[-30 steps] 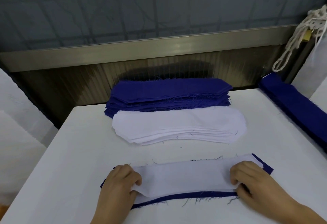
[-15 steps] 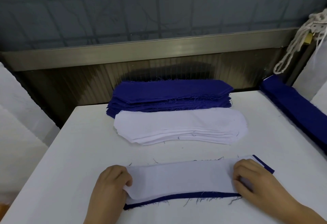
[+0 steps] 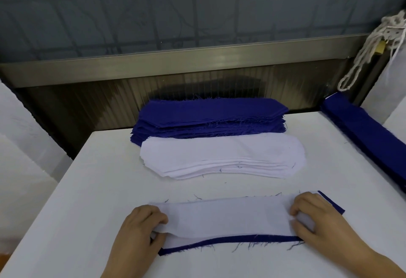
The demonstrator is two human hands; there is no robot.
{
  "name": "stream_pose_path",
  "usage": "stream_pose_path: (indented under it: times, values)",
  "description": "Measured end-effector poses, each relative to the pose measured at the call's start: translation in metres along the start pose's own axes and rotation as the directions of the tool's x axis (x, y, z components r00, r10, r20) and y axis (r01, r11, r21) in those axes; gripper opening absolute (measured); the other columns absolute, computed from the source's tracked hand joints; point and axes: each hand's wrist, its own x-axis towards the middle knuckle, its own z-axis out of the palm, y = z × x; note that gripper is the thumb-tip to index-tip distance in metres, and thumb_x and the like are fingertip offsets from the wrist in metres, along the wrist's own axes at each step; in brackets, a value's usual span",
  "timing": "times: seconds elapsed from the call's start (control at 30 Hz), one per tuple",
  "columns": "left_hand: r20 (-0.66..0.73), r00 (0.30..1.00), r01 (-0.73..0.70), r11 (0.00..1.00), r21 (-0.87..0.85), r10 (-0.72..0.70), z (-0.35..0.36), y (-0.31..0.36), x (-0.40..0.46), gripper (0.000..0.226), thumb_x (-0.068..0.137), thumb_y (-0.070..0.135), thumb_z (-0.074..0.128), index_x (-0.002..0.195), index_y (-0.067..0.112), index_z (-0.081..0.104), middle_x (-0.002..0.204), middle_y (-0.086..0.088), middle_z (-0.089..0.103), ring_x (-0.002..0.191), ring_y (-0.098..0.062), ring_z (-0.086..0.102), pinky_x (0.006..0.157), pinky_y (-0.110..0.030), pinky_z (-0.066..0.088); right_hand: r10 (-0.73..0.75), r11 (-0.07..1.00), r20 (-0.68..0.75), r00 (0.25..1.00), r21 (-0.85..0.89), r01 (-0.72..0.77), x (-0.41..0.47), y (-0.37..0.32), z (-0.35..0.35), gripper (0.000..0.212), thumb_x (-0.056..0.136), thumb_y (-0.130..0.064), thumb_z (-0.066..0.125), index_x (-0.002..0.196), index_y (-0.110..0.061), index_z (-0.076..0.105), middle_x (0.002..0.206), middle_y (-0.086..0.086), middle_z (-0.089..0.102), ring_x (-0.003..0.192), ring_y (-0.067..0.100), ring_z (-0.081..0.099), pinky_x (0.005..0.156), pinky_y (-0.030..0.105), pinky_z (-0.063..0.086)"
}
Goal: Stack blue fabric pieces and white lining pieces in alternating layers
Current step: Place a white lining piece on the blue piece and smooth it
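- A white lining piece (image 3: 226, 218) lies flat near the front edge of the white table (image 3: 94, 190), on top of a blue fabric piece (image 3: 228, 240) that shows only as a thin strip along its near side and as a corner past its right end.
- The left hand (image 3: 140, 228) pinches the left end of the lining piece, fingers curled over the top and the thumb tucked under the lifted edge.
- The right hand (image 3: 314, 218) grips the right end with curled fingers; a little fold of white cloth bunches under them.
- Loose blue threads fray out from the strip along the near side.
- Further back, at the middle of the table, sits a stack of white lining pieces (image 3: 222, 157), slightly fanned toward the front.
- Just behind it and touching it, at the back edge, stands a taller stack of blue fabric pieces (image 3: 211, 115).
- Along the right edge runs a long pile of blue cloth (image 3: 364, 130).
- Above the back right corner hangs a knotted white cord (image 3: 364, 53) with a brass padlock (image 3: 226, 47).
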Motion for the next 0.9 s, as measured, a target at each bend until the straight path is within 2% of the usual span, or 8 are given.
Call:
stream_pose_path:
  times: [0.17, 0.23, 0.37, 0.47, 0.53, 0.6, 0.73, 0.9]
  values:
    - [-0.038, 0.998, -0.05, 0.998, 0.024, 0.051, 0.002, 0.0, 0.003, 0.029, 0.083, 0.033, 0.049, 0.076, 0.015, 0.071, 0.084, 0.009, 0.062, 0.084, 0.0, 0.048, 0.074, -0.018, 0.041, -0.013, 0.999, -0.031, 0.999, -0.03, 0.012, 0.0, 0.0, -0.004, 0.009, 0.074, -0.021, 0.061, 0.082, -0.025, 0.063, 0.091, -0.016, 0.055, 0.085, -0.002, 0.047, 0.081, 0.017, 0.037]
    - [-0.035, 0.998, -0.056, 0.998, 0.032, 0.057, 0.003, 0.0, 0.004, 0.036, 0.087, 0.036, 0.046, 0.076, 0.013, 0.071, 0.083, 0.007, 0.064, 0.083, -0.001, 0.049, 0.074, -0.017, 0.041, 0.005, 0.999, -0.04, 0.999, -0.047, -0.007, 0.0, 0.001, -0.003, 0.011, 0.075, -0.028, 0.054, 0.081, -0.024, 0.063, 0.09, -0.016, 0.055, 0.084, -0.001, 0.045, 0.08, 0.02, 0.037]
    - [0.003, 1.0, -0.005, 1.0, -0.018, 0.005, -0.001, 0.003, 0.003, 0.023, 0.075, 0.028, 0.048, 0.075, 0.017, 0.068, 0.084, 0.012, 0.06, 0.078, 0.0, 0.05, 0.069, -0.019, 0.043, 0.031, 0.997, -0.045, 0.999, -0.068, -0.034, 0.001, 0.003, -0.001, 0.018, 0.074, -0.034, 0.048, 0.081, -0.024, 0.062, 0.089, -0.018, 0.054, 0.082, 0.0, 0.045, 0.08, 0.021, 0.037]
    - [0.052, 0.998, 0.022, 1.0, -0.019, -0.021, -0.002, 0.004, 0.001, 0.018, 0.066, 0.037, 0.056, 0.073, 0.022, 0.063, 0.086, 0.017, 0.055, 0.077, 0.0, 0.05, 0.068, -0.019, 0.042, 0.018, 0.996, -0.056, 0.998, -0.089, -0.023, 0.002, 0.004, -0.001, 0.021, 0.073, -0.034, 0.048, 0.081, -0.023, 0.064, 0.09, -0.017, 0.055, 0.084, 0.001, 0.045, 0.08, 0.022, 0.036]
    - [0.071, 0.997, 0.039, 0.999, -0.018, -0.038, -0.002, 0.004, 0.001, 0.027, 0.065, 0.051, 0.063, 0.074, 0.025, 0.062, 0.088, 0.018, 0.055, 0.08, 0.002, 0.049, 0.071, -0.016, 0.04, 0.016, 0.996, -0.072, 0.997, -0.086, -0.022, 0.004, 0.001, 0.0, 0.021, 0.074, -0.034, 0.048, 0.082, -0.023, 0.064, 0.091, -0.016, 0.055, 0.084, 0.002, 0.045, 0.079, 0.023, 0.036]
    - [0.057, 0.997, 0.048, 0.999, -0.012, -0.048, 0.0, 0.004, 0.001, 0.03, 0.069, 0.056, 0.061, 0.074, 0.027, 0.062, 0.088, 0.018, 0.054, 0.082, 0.003, 0.048, 0.073, -0.017, 0.038, -0.005, 0.997, -0.069, 0.998, -0.072, 0.0, 0.006, -0.004, 0.003, 0.021, 0.075, -0.034, 0.048, 0.083, -0.023, 0.064, 0.092, -0.016, 0.055, 0.085, 0.001, 0.044, 0.08, 0.022, 0.036]
    - [0.04, 0.998, 0.043, 0.999, 0.02, -0.044, 0.005, 0.004, 0.004, 0.025, 0.081, 0.048, 0.052, 0.072, 0.025, 0.059, 0.082, 0.017, 0.049, 0.076, -0.003, 0.049, 0.072, -0.019, 0.038, -0.064, 0.996, -0.027, 0.998, -0.065, 0.062, 0.01, -0.015, 0.014, 0.015, 0.08, -0.031, 0.055, 0.087, -0.023, 0.066, 0.094, -0.016, 0.055, 0.088, 0.0, 0.045, 0.083, 0.018, 0.036]
    - [0.05, 0.994, 0.094, 0.995, 0.017, -0.095, 0.006, 0.0, 0.003, 0.023, 0.078, 0.047, 0.051, 0.071, 0.026, 0.058, 0.084, 0.017, 0.049, 0.078, -0.004, 0.05, 0.072, -0.022, 0.039, -0.065, 0.994, 0.005, 0.998, -0.088, 0.065, 0.01, -0.015, 0.018, 0.014, 0.077, -0.022, 0.068, 0.091, -0.023, 0.067, 0.096, -0.015, 0.055, 0.086, 0.005, 0.05, 0.08, 0.021, 0.037]
